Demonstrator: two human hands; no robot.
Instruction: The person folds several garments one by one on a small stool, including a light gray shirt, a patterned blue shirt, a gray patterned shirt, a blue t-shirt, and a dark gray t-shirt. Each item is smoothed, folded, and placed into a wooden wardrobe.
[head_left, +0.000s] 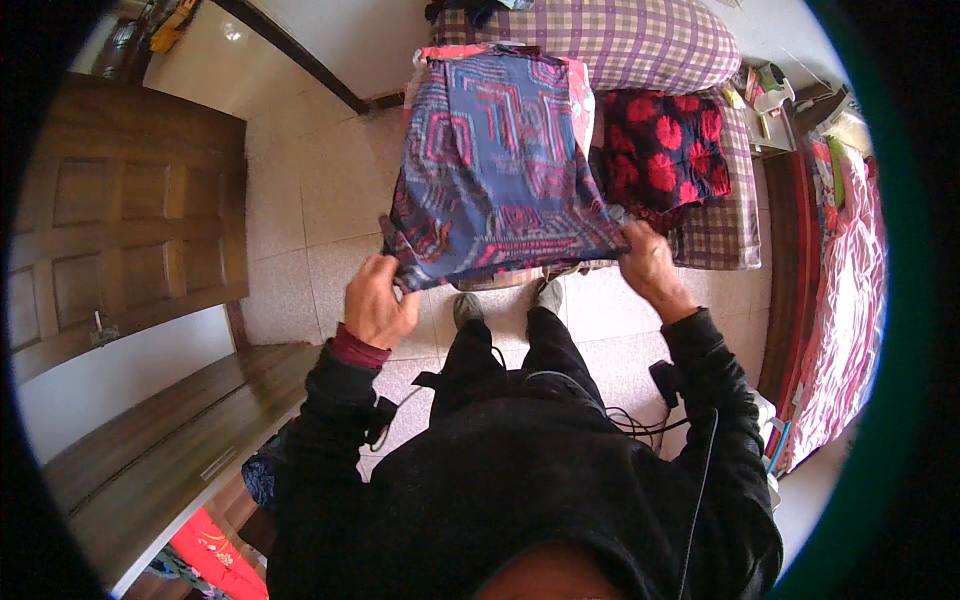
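Observation:
A blue patterned cloth (510, 165) with pink and pale angular lines is spread out before me. My left hand (381, 304) grips its near left corner, and my right hand (651, 262) grips the near right corner. Between the hands the near edge is drawn out, with some folds along the left side. Beneath the cloth's far end, a red and white floral fabric (580, 105) peeks out. Just right of the cloth, a folded black textile with red flowers (664, 146) lies on a plaid-covered sofa seat (724, 236).
A plaid sofa backrest or cushion (637, 41) runs along the wall. To the left stands a brown panelled door (135, 217). A wooden cabinet (195, 405) is at lower left. Pink and white striped fabric (844, 315) lies at far right. Black cables (637, 427) hang by my right side.

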